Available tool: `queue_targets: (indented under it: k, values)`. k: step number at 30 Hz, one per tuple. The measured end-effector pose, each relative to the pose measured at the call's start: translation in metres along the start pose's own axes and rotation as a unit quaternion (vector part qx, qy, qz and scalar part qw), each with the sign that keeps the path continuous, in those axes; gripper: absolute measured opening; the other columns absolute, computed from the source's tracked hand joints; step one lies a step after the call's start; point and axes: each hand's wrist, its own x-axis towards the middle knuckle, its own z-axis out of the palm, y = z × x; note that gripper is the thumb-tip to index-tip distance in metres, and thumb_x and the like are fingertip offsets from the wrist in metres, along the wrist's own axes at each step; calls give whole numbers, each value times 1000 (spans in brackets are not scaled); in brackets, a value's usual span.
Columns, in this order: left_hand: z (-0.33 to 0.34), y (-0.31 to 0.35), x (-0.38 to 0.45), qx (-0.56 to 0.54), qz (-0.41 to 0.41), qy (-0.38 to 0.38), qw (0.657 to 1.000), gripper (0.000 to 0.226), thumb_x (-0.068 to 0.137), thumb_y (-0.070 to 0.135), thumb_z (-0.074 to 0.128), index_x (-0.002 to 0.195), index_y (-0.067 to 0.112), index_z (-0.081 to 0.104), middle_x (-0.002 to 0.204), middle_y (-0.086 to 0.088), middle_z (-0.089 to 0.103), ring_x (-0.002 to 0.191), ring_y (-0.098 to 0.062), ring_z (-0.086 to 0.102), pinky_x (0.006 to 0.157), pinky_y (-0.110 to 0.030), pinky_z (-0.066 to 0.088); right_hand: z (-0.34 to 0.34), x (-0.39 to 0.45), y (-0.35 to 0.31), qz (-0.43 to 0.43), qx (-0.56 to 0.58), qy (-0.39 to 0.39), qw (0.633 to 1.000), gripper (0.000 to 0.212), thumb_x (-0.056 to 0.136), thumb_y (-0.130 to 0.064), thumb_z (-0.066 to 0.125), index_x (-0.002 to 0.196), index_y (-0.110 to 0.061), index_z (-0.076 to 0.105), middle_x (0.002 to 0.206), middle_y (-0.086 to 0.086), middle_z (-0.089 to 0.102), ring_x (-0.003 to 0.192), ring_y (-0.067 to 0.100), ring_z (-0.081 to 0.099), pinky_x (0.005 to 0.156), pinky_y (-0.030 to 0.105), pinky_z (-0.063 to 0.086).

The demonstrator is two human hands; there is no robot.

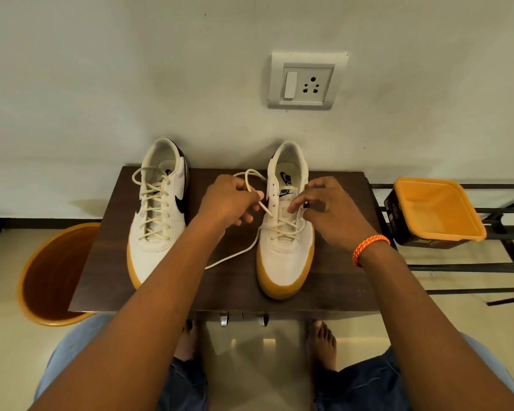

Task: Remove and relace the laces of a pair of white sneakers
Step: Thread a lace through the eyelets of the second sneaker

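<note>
Both sneakers sit on the dark tabletop (333, 280), toes toward me so the eyelet rows face my hands; left sneaker (158, 215) is fully laced and lies untouched, well apart from the working one; right sneaker (285, 229) is laced only across its lower eyelets, upper eyelets bare. My left hand (229, 203) is clamped on the lace (235, 256), fingers curled round the strand near the left eyelet row, presumably to keep tension while it feeds; a loop of lace arcs behind that hand toward the heel, and a loose tail trails across the tabletop between the shoes. My right hand (330, 209) rests over the tongue and right eyelet row, fingers bent, likely steadying the shoe or working the other strand; I cannot tell whether it pinches lace, since the fingertips cover that spot. Whether this is unlacing or relacing cannot be read from the layout alone. Right-side eyelets and the other lace end are hidden under my right hand; the orange bin (51, 274) is half hidden by the tabletop edge; the orange tub (439, 212) sits on a rack to the right, label illegible.
</note>
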Motion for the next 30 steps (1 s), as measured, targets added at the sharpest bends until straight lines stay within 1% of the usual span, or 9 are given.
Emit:
queue_targets:
  k: [4, 6, 10, 13, 16, 20, 26, 28, 30]
  values:
    - [-1, 0, -1, 41, 0, 17, 999, 11, 98, 27, 74, 96, 16, 75, 84, -3, 79, 71, -24, 76, 71, -37, 60, -4, -10, -4, -51, -149, -94, 983, 24, 74, -26, 86, 90, -37, 71, 113, -7, 40, 107, 17, 39, 91, 34, 43]
    - [0, 0, -1, 54, 5, 23, 998, 11, 98, 28, 73, 95, 17, 75, 83, -1, 79, 73, -24, 77, 73, -37, 61, -2, -10, -3, -54, -190, -79, 977, 22, 73, -30, 86, 85, -38, 69, 110, -8, 42, 106, 17, 37, 95, 43, 42]
    - [-1, 3, -2, 28, 0, 46, 999, 14, 100, 28, 71, 95, 16, 74, 85, -2, 78, 73, -21, 75, 72, -36, 60, -11, -5, -4, -82, 55, -3, 995, 13, 84, -21, 81, 88, -28, 70, 104, -3, 64, 106, 24, 58, 94, 46, 52]
    - [-3, 3, -2, -5, -2, 79, 997, 14, 100, 27, 69, 93, 15, 74, 85, -4, 78, 70, -19, 72, 69, -36, 59, -25, -6, -7, -93, 321, 42, 942, 5, 94, -3, 70, 96, -4, 65, 96, 19, 71, 94, 29, 69, 90, 41, 57]
    - [-5, 6, -1, -118, -14, 94, 989, 14, 102, 22, 66, 94, 14, 73, 86, -5, 77, 65, -14, 65, 61, -30, 55, -34, -7, -6, -88, 470, 67, 875, 6, 100, -2, 61, 104, -5, 65, 83, 13, 63, 78, 25, 61, 82, 40, 56]
    - [-11, 9, -1, -212, -42, 151, 965, 13, 104, 20, 60, 94, 16, 67, 81, -3, 76, 56, -11, 59, 55, -28, 52, -46, -6, -2, -78, 561, 97, 819, 17, 103, -5, 54, 112, -4, 68, 80, 6, 54, 66, 17, 46, 64, 30, 42]
    - [-17, 3, 4, -221, -93, 240, 941, 16, 101, 12, 52, 96, 12, 67, 78, -6, 71, 50, -15, 56, 51, -29, 47, -62, -10, 2, -89, 595, 101, 793, 21, 105, -11, 49, 120, -10, 64, 97, 1, 61, 65, 10, 50, 51, 22, 27]
    - [-16, 0, 7, -210, -116, 250, 938, 17, 98, 11, 53, 108, 9, 67, 82, -8, 70, 57, -18, 61, 51, -30, 50, -65, -12, 2, -93, 581, 109, 801, 21, 106, -13, 47, 120, -13, 64, 103, 1, 63, 59, 8, 48, 47, 22, 21]
    - [-14, -1, 5, -164, -127, 254, 945, 37, 92, 19, 59, 128, 14, 57, 107, -11, 68, 73, -23, 68, 59, -36, 58, -66, -13, 1, -102, 574, 102, 806, 23, 107, -11, 45, 120, -16, 64, 109, 2, 65, 54, 8, 45, 45, 23, 19]
